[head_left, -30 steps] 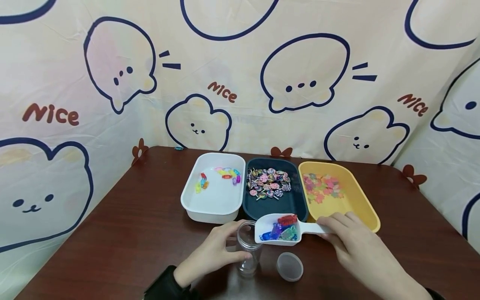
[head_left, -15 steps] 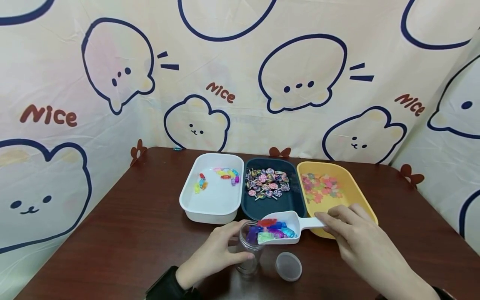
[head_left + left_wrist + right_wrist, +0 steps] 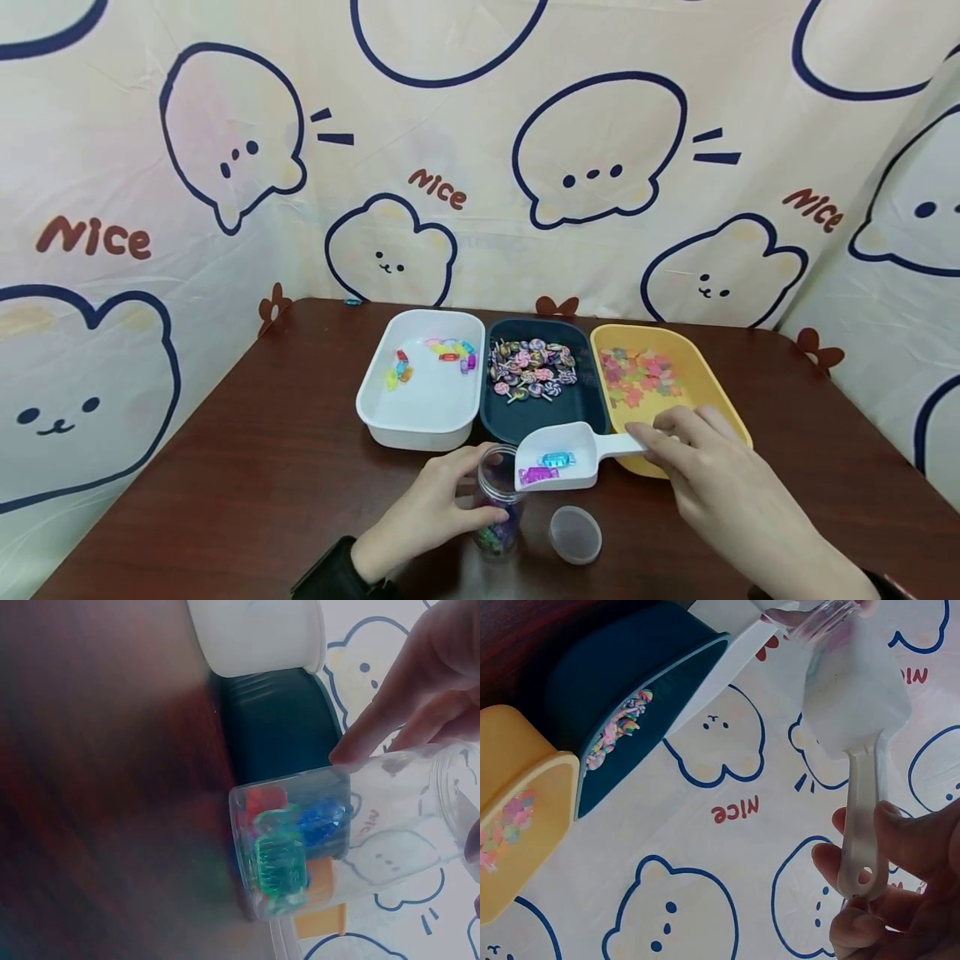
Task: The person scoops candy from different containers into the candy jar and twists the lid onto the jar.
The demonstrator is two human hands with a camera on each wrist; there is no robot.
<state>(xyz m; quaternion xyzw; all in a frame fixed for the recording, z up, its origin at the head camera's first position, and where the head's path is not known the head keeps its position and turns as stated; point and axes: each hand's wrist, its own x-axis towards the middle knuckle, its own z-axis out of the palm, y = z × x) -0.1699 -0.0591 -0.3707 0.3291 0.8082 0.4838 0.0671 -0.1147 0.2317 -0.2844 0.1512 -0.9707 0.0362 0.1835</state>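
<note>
My left hand (image 3: 427, 504) holds a clear plastic jar (image 3: 390, 817) upright on the table, thumb and fingers around its side. Candy-shaped pieces in green (image 3: 281, 862), blue and red lie at the jar's bottom. My right hand (image 3: 720, 483) grips the handle of a white scoop (image 3: 581, 446), its front lip right at the jar's open mouth. Two wrapped-candy pieces, one light blue (image 3: 557, 459) and one purple (image 3: 538, 475), sit in the scoop. In the right wrist view the scoop's underside shows, with thumb and fingers pinching the handle (image 3: 862, 817).
A round translucent lid (image 3: 576, 535) lies on the table right of the jar. Behind stand a white tray (image 3: 420, 417) with several candy pieces, a dark blue tray (image 3: 547, 425) of lollipop pieces and a yellow tray (image 3: 712, 392) of pastel flower-like pieces. A patterned curtain (image 3: 480, 150) hangs behind.
The scoop has tipped over the jar's mouth and most of its candy pieces have dropped in; two are left in it. The jar, empty before, now holds pieces. The left hand keeps its place.
</note>
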